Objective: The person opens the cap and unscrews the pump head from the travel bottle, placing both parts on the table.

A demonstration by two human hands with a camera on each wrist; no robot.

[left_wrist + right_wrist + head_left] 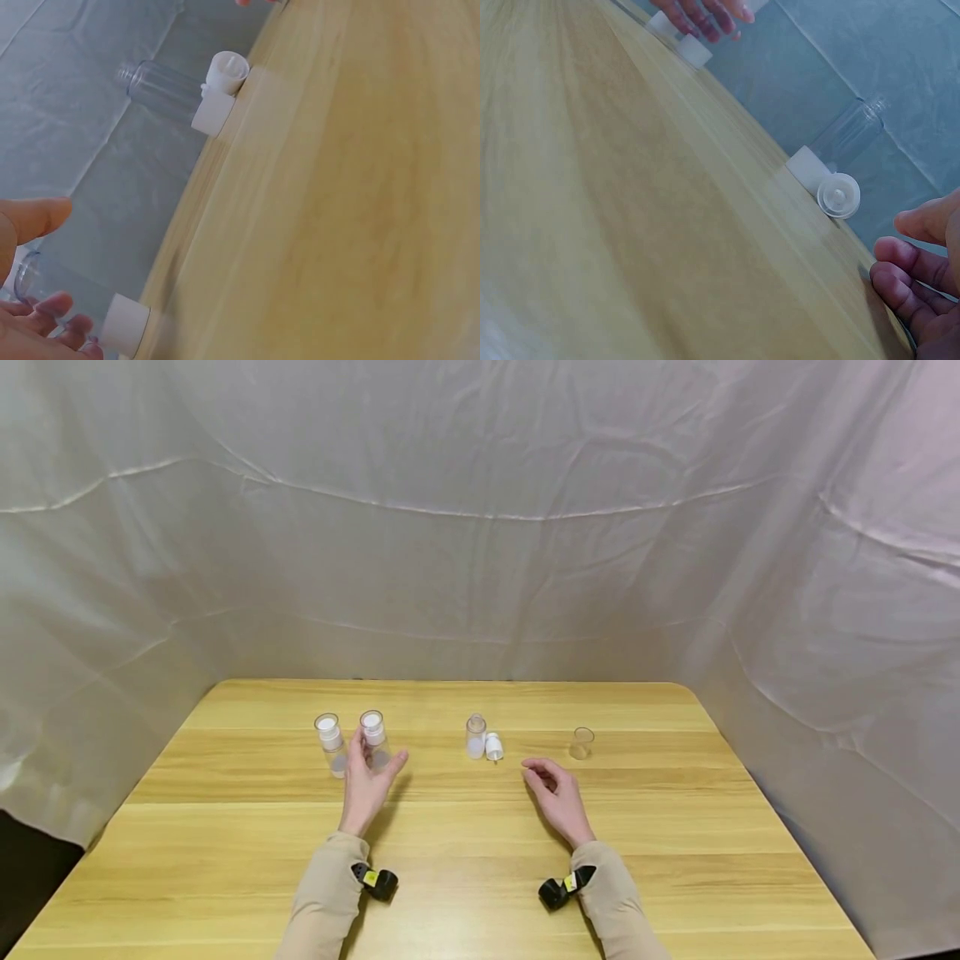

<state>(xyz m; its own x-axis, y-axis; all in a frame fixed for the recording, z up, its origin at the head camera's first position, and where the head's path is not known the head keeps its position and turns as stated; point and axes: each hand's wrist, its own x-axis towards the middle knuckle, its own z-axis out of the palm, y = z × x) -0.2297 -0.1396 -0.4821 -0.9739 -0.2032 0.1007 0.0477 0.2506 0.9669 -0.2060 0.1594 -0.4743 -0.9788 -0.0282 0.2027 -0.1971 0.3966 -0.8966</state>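
Observation:
My left hand (365, 785) is beside a clear bottle with a white top (372, 728), its thumb spread away to the right and its fingers along the bottle's left side. In the left wrist view the bottle's white base (125, 325) stands on the table, fingertips right at the clear wall. A second such bottle (330, 737) stands just left of it. My right hand (558, 797) is loosely curled with nothing in it. Ahead of it are an uncapped clear bottle (476, 737), upright, and a white pump top (493, 747) with a short tube, right beside it.
A clear cap (582, 743), like a small cup, is on the table to the right, beyond my right hand. The wooden table (480, 860) ends at a grey curtain (480, 568) behind and at both sides. A small black camera is strapped to each wrist.

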